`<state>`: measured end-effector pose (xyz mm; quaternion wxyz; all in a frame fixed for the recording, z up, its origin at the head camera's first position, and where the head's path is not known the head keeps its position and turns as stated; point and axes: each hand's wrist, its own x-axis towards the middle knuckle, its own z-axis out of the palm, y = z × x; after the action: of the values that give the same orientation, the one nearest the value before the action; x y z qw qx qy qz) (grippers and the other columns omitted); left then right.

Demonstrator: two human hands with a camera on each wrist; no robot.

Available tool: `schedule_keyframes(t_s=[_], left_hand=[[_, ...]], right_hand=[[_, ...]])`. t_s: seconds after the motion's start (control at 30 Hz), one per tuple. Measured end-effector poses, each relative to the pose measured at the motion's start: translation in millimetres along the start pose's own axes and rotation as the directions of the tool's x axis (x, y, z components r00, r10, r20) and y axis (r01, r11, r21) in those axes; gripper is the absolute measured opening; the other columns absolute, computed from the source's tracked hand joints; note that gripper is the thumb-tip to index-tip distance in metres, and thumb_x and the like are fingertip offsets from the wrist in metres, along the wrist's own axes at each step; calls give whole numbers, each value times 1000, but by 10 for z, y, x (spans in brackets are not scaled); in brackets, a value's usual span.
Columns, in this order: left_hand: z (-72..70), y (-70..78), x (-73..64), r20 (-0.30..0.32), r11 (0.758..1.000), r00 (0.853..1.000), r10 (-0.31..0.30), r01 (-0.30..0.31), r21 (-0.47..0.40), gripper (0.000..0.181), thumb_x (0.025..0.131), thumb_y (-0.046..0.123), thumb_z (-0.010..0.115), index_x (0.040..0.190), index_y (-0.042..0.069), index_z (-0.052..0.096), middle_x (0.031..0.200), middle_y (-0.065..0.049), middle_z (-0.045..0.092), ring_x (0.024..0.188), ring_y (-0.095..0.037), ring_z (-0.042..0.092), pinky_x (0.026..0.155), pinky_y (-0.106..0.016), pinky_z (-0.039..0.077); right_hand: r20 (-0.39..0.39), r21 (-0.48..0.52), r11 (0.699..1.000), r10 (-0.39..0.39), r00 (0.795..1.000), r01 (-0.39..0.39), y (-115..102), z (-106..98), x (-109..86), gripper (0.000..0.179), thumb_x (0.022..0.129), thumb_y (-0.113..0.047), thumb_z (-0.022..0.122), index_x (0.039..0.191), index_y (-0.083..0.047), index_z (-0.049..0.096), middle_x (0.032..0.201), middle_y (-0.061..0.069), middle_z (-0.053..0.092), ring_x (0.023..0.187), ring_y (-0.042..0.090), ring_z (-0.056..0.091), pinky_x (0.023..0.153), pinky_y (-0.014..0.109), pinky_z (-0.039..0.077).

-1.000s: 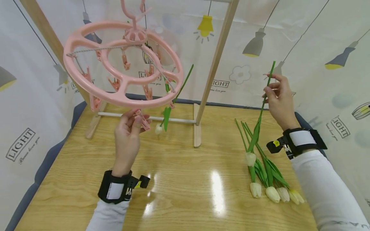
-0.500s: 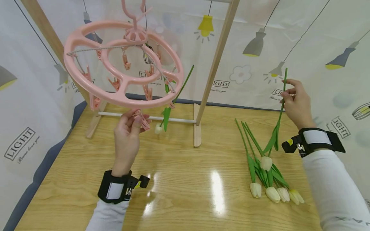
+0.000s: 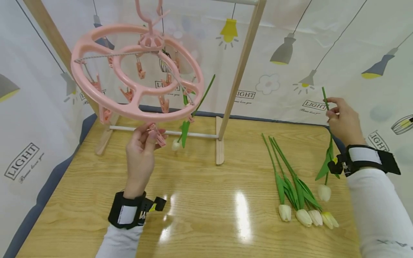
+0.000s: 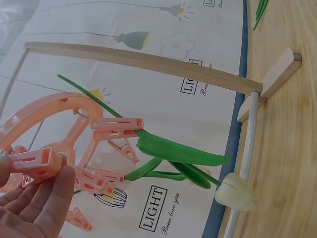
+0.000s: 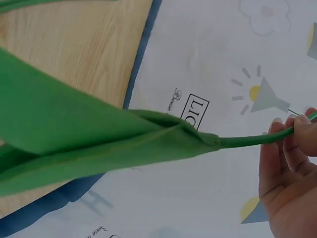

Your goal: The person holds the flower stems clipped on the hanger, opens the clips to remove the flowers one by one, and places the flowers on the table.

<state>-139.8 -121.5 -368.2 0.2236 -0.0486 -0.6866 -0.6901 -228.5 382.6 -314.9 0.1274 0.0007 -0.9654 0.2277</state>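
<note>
My left hand point(image 3: 141, 157) pinches a pink clothespin point(image 3: 158, 135) that hangs under the front rim of the pink round drying hanger point(image 3: 151, 115). At the right, my right hand point(image 3: 346, 120) pinches a white tulip point(image 3: 324, 192) by its green stem; the bloom hangs down near the table. In the right wrist view the tulip's leaves point(image 5: 99, 148) fill the left side. Another tulip point(image 4: 235, 192) hangs bloom-down from a clothespin point(image 4: 116, 128) on the hanger's right side. Several tulips point(image 3: 304, 217) lie on the table, blooms toward me.
The hanger hangs within a wooden rack whose right post point(image 3: 242, 71) and foot point(image 3: 220, 150) stand right of it. A white bar point(image 3: 200, 134) runs low between the feet. The wooden table point(image 3: 200, 200) ends at a printed curtain point(image 3: 267, 104) behind.
My right hand has moved right and down, carrying the tulip away from over the lying tulips to their right. My left hand stays on the clothespin.
</note>
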Motion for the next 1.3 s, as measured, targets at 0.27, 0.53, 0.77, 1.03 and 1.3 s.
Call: schedule_keyframes(t_s=[0.27, 0.53, 0.77, 1.03, 1.3], left_hand=[[-10, 6, -1, 10, 1000, 1000, 27, -27, -7, 31, 99, 11, 51, 124, -7, 54, 96, 4, 69, 83, -11, 69, 70, -13, 59], [-5, 6, 0, 11, 1000, 999, 30, -30, -8, 32, 100, 10, 50, 125, -10, 53, 95, 5, 68, 82, -10, 69, 70, -12, 59], [0, 10, -2, 3, 1000, 1000, 20, -20, -15, 33, 100, 9, 50, 126, -11, 52, 95, 5, 69, 82, -11, 69, 70, -13, 59], [-5, 12, 2, 2, 999, 1000, 13, -13, -32, 33, 100, 9, 50, 126, -10, 52, 95, 6, 69, 82, -10, 68, 70, -13, 59], [-8, 47, -24, 7, 998, 999, 41, -40, -40, 31, 99, 10, 51, 125, -8, 54, 96, 6, 70, 84, -9, 69, 70, -13, 59]], right_hand=[[75, -66, 998, -10, 997, 14, 126, 21, -34, 45, 98, 1, 35, 143, 5, 36, 106, 41, 52, 83, 51, 52, 60, 54, 39], [167, -152, 988, 30, 986, -4, 253, -17, -72, 44, 96, 1, 39, 140, 7, 37, 106, 44, 53, 71, 45, 54, 51, 44, 38], [228, -156, 988, 43, 973, -7, 343, 55, -106, 44, 95, 4, 37, 139, 7, 36, 106, 44, 52, 62, 36, 52, 48, 39, 37], [292, -143, 989, -4, 956, 47, 446, 231, -101, 50, 87, 10, 39, 137, 9, 39, 101, 39, 56, 72, 38, 51, 55, 41, 38], [271, -151, 988, 21, 962, 21, 425, 458, -148, 48, 89, 8, 39, 137, 7, 43, 107, 41, 58, 73, 42, 56, 54, 43, 39]])
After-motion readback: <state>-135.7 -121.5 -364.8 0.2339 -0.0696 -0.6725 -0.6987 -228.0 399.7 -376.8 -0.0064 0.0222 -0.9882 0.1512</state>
